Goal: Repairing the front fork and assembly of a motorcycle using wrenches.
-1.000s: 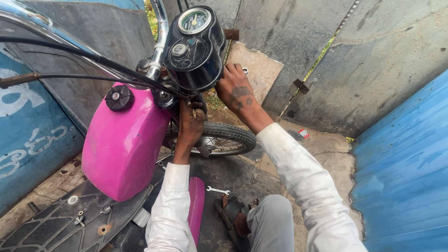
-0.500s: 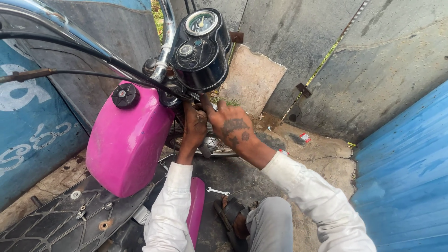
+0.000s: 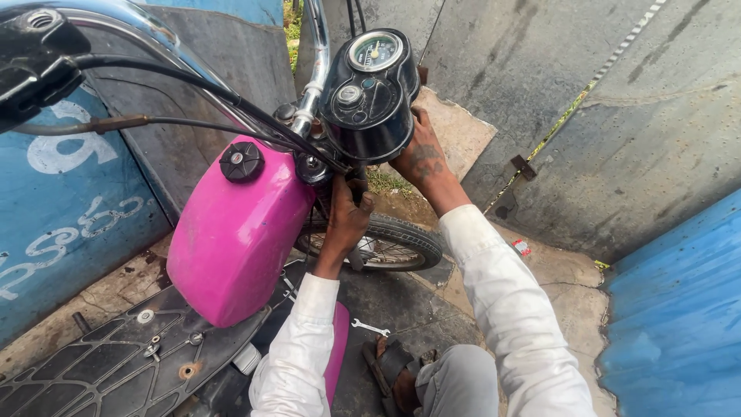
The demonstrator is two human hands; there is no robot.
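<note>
**A:** In the head view, where do the person's hands sit?

**B:** Both are at the centre of the frame, under the black instrument cluster (image 3: 370, 93) of a pink moped. The left hand (image 3: 347, 220) reaches up just below the cluster, next to the steering head; its fingers are curled in toward something dark there. What they pinch, if anything, cannot be told, since the fingertips are lost in shadow behind the cables (image 3: 193, 85).

**A:** And the right hand?

**B:** The right hand (image 3: 421, 158) is pressed against the far side of the cluster housing, at centre right. Only its back and wrist show. The fingers go round behind the housing, so whether they are spread or clamped is hidden.

**A:** What else is cut off?

**B:** The handlebar (image 3: 116, 23) runs out of the upper left corner, with only part of a black lever block visible. The pink fuel tank (image 3: 231, 232) with its black cap (image 3: 241, 161) fills the left centre. The front tyre (image 3: 401, 239) is half hidden by the left forearm. At the lower left, the black ribbed footboard (image 3: 100, 363) leaves the frame.

**A:** Anything on the ground?

**B:** A small spanner (image 3: 370, 327) lies on the concrete at lower centre, just beside a sandalled foot (image 3: 394, 371), well apart from both hands.
</note>
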